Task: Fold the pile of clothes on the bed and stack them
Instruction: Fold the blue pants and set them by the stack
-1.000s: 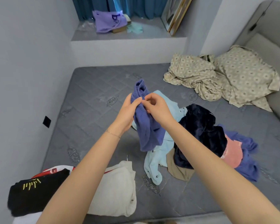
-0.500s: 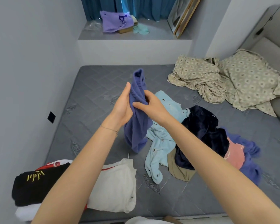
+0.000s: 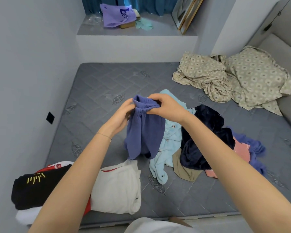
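Both hands, left (image 3: 120,117) and right (image 3: 166,107), pinch the blue shorts (image 3: 145,132) at the waistband, above the bed (image 3: 94,91); pile (image 3: 200,137) at three o'clock.

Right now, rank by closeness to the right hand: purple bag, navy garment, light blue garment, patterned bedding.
1. light blue garment, beneath the right hand
2. navy garment, to the right
3. patterned bedding, far right
4. purple bag, back ledge

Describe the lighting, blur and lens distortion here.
Head view: soft, even light, no glare, faint shadow beneath the blue garment; its wide lens bows the mattress edges; the left hand and right hand gripping the garment look sharp, no motion blur.
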A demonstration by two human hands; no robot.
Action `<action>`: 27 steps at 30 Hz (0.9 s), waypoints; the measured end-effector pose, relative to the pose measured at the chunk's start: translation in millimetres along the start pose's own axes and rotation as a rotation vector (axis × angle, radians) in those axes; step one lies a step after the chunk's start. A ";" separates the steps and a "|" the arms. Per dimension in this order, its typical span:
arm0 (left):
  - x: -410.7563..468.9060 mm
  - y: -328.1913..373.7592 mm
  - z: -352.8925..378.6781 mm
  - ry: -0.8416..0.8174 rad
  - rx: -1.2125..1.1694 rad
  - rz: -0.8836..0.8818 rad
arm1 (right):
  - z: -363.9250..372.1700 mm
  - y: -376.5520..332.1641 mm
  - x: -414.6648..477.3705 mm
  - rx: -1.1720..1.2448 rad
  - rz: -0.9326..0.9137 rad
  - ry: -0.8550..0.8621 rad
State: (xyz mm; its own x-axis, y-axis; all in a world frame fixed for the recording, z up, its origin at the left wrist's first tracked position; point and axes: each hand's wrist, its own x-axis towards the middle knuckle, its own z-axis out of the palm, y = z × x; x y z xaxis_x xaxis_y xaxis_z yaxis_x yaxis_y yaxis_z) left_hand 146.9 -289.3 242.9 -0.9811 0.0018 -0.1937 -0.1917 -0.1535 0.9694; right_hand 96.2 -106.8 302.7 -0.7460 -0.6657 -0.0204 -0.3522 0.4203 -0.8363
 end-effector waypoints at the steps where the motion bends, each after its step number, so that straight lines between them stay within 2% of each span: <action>1: -1.2 -2.1 -1.0 -0.015 0.026 -0.005 | -2.1 0.2 -0.9 0.034 0.019 0.023; 3: -3.8 -3.7 1.7 0.051 0.078 -0.009 | -6.0 2.0 -2.5 0.101 0.102 0.061; 5: -4.0 -4.2 4.5 0.192 0.160 0.039 | -5.0 7.8 -4.4 0.178 0.211 0.090; 8: -10.2 -3.1 10.3 0.296 0.269 0.124 | 4.0 14.5 -6.5 0.330 0.361 0.257; 10: -18.2 -4.2 18.0 0.259 0.266 0.121 | 11.5 16.6 -8.6 0.486 0.444 0.329; 13: -28.8 -9.2 36.5 0.066 0.160 0.026 | 28.2 15.9 -10.1 0.608 0.462 0.262; 15: -31.0 -14.5 44.6 0.047 0.142 0.012 | 37.6 15.1 -11.2 0.599 0.472 0.225; 19: -32.1 -22.5 41.4 0.126 0.146 0.024 | 45.8 15.3 -14.7 0.578 0.477 0.226; 24: -37.8 -20.7 34.6 0.106 0.288 0.155 | 50.4 10.6 -13.3 0.405 0.413 0.250; 27: -36.6 -18.6 29.4 0.173 0.238 0.147 | 48.7 10.2 -10.5 0.282 0.352 0.318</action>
State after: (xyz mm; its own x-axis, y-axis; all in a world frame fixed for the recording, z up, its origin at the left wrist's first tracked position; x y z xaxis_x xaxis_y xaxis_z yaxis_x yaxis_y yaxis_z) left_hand 185.6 -257.5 236.4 -0.9833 -0.1742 -0.0521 -0.0697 0.0960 0.9929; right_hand 128.0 -125.5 267.7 -0.9406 -0.2773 -0.1957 0.0821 0.3734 -0.9240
